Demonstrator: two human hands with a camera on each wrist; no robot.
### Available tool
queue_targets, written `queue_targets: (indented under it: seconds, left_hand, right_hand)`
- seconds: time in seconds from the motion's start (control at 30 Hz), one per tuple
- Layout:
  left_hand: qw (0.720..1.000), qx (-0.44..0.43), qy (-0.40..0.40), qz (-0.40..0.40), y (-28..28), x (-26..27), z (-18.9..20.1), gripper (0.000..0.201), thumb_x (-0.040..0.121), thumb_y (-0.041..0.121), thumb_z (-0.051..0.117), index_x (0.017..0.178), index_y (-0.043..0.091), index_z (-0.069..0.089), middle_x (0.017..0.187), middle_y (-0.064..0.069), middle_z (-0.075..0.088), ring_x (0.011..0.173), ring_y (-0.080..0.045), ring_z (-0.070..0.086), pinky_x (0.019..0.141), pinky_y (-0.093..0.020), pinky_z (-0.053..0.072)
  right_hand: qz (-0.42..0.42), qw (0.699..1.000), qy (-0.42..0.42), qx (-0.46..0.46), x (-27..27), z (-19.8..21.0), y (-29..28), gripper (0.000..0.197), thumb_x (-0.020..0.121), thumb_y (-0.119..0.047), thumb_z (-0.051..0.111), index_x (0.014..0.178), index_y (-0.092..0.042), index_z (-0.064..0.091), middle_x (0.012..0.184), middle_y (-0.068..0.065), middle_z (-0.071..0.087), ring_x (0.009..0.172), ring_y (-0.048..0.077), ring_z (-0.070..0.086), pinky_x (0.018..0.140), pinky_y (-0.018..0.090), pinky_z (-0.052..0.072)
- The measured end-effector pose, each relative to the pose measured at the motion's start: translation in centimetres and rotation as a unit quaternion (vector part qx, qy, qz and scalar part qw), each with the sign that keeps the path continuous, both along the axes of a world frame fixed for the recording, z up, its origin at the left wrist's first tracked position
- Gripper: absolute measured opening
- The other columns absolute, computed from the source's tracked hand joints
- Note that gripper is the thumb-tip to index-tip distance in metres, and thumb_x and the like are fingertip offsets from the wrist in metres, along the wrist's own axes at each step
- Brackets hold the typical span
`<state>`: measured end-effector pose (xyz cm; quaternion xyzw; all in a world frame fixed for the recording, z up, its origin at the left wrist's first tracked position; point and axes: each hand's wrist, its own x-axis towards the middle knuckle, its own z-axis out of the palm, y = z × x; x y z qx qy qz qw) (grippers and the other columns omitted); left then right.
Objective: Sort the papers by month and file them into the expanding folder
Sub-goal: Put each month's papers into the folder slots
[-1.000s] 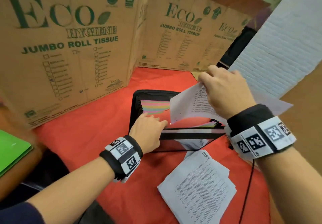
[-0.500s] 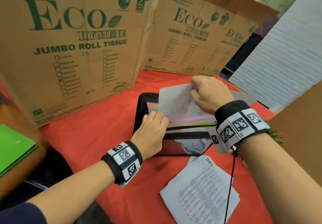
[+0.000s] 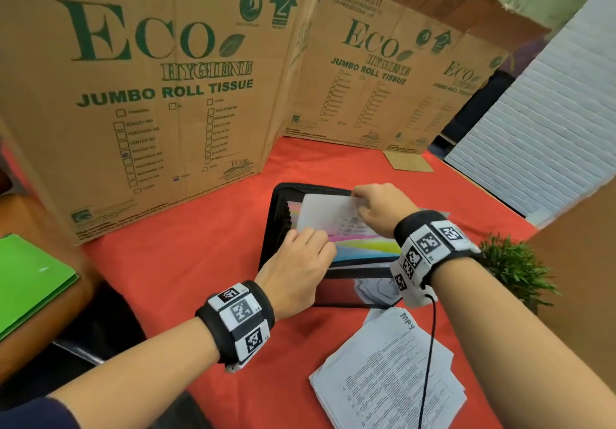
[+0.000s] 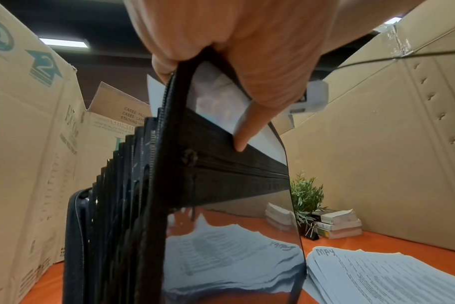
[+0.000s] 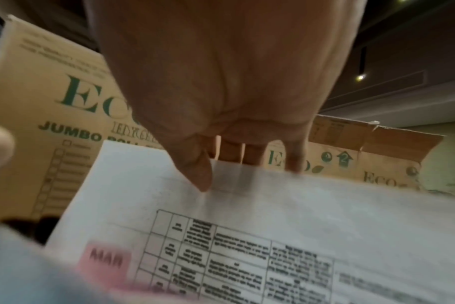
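The black expanding folder point(image 3: 278, 215) stands open on the red cloth, its coloured dividers fanned. My left hand point(image 3: 310, 245) grips its front wall, thumb on the outside point(image 4: 240, 142) and the fingers over the top edge. My right hand point(image 3: 361, 202) pinches the top edge of a white printed sheet point(image 3: 325, 212), which stands partly down among the dividers. In the right wrist view the sheet point(image 5: 273, 205) shows a table of text, with a pink tab marked MAR point(image 5: 107, 261) in front of it. A loose stack of papers marked May point(image 3: 390, 378) lies in front of the folder.
Tall cardboard boxes point(image 3: 150, 95) wall off the back and left. A green folder point(image 3: 30, 278) lies at the far left. To the right are a small plant point(image 3: 513, 268), a pile of books point(image 4: 335, 224) and a binder clip point(image 4: 310, 232). A white panel point(image 3: 540, 128) leans at the right.
My right hand has carried the sheet left and down, from above the folder into its dividers. My left hand has stayed on the folder's front wall.
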<state>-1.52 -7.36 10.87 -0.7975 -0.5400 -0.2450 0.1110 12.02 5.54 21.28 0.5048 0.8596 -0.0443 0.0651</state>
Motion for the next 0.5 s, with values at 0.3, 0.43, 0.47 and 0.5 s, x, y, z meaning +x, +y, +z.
queue_targets:
  seconds: [0.3, 0.43, 0.47, 0.5]
  left_hand:
    - [0.997, -0.058, -0.014, 0.058, -0.2, 0.5, 0.6, 0.056, 0.058, 0.008, 0.063, 0.112, 0.011, 0.049, 0.127, -0.01, 0.048, 0.115, -0.029, 0.047, 0.096, -0.042, 0.038]
    - [0.994, -0.105, 0.031, 0.028, 0.8, 0.7, 0.5, 0.056, 0.058, 0.023, 0.079, 0.109, 0.016, 0.057, 0.099, 0.001, 0.06, 0.091, -0.022, 0.059, 0.09, -0.038, 0.043]
    - [0.992, -0.115, 0.049, 0.022, 0.9, 0.8, 0.5, 0.048, 0.057, 0.024, 0.081, 0.099, 0.018, 0.06, 0.089, 0.002, 0.06, 0.082, -0.022, 0.06, 0.082, -0.036, 0.044]
    - [0.989, -0.132, 0.063, 0.017, 0.9, 0.8, 0.7, 0.04, 0.058, 0.024, 0.081, 0.092, 0.02, 0.061, 0.085, 0.002, 0.06, 0.078, -0.022, 0.06, 0.077, -0.036, 0.044]
  right_hand:
    - [-0.002, 0.989, 0.034, -0.141, 3.4, -5.2, -2.9, 0.023, 0.094, -0.012, 0.041, 0.095, -0.015, 0.064, 0.097, 0.006, 0.065, 0.094, 0.027, 0.056, 0.081, 0.033, 0.042]
    - [-0.014, 0.983, 0.061, -0.172, 4.6, -5.4, -3.7, 0.034, 0.096, -0.017, 0.036, 0.106, -0.02, 0.068, 0.092, 0.0, 0.059, 0.092, 0.022, 0.053, 0.079, 0.027, 0.037]
    - [-0.019, 0.983, 0.077, -0.168, 5.0, -5.4, -3.8, 0.034, 0.095, -0.02, 0.035, 0.105, -0.021, 0.068, 0.089, -0.001, 0.06, 0.091, 0.021, 0.054, 0.078, 0.027, 0.038]
    - [-0.035, 0.981, 0.102, -0.16, 5.5, -5.5, -3.9, 0.033, 0.094, -0.022, 0.036, 0.103, -0.022, 0.068, 0.084, -0.003, 0.061, 0.09, 0.021, 0.057, 0.079, 0.026, 0.04]
